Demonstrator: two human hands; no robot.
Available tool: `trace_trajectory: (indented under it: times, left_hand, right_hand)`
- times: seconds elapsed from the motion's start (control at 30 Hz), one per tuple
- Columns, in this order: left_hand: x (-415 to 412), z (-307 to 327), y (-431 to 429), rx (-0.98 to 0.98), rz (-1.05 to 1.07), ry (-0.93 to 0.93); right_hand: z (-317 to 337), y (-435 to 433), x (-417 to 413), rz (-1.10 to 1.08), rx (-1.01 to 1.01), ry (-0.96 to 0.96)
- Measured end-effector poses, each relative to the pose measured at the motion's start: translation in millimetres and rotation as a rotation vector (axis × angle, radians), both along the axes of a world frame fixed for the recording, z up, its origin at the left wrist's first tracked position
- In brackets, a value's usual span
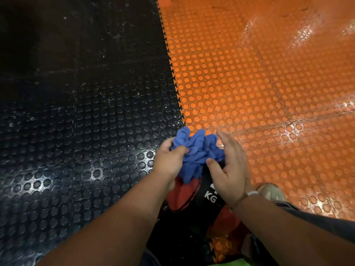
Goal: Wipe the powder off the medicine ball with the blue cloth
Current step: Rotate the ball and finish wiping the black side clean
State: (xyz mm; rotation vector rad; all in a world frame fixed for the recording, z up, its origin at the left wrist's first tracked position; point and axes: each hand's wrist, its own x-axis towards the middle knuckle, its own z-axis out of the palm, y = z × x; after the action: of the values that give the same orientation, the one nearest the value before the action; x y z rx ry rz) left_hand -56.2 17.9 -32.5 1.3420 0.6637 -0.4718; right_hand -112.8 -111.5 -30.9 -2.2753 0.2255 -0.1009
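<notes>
Below blue cloth point(196, 152), black-and-orange studded floor point(249, 83)

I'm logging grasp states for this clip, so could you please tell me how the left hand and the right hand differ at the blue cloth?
The left hand grips the bunched blue cloth, thumb curled into it; the right hand is open, fingers straight beside the cloth. The right wrist wears a pale band; the left wrist is bare. Both hands are over the medicine ball.
</notes>
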Motion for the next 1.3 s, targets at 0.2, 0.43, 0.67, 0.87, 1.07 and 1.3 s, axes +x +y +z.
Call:
trace_trajectory:
  times: [0.2,0.43,0.67,0.87,1.07,1.3]
  left_hand:
    - [22.7,14.1,41.8,-0.200,-0.009,-0.057]
    - [-1.0,-14.2,22.6,0.234,-0.576,-0.322]
    - [5.9,-59.7,9.1,0.573,-0.579,-0.257]
    - [8.1,-73.8,8.7,0.356,-0.430,-0.171]
    - [0.1,-87.7,13.1,0.350,-0.347,-0.120]
    - [13.4,-62.0,-1.3,0.476,-0.659,-0.440]
  right_hand:
    - [-25.1,-3.5,0.0,-0.020,-0.240,0.245]
    - [-31.5,-28.0,32.5,0.027,-0.220,0.261]
    - [-34.1,-45.0,36.5,0.102,-0.199,0.254]
    - [-37.9,-58.1,32.9,0.113,-0.141,0.185]
    - [-40.5,-60.7,24.0,0.133,-0.100,0.110]
    - [-37.4,-57.4,20.1,0.133,-0.122,0.084]
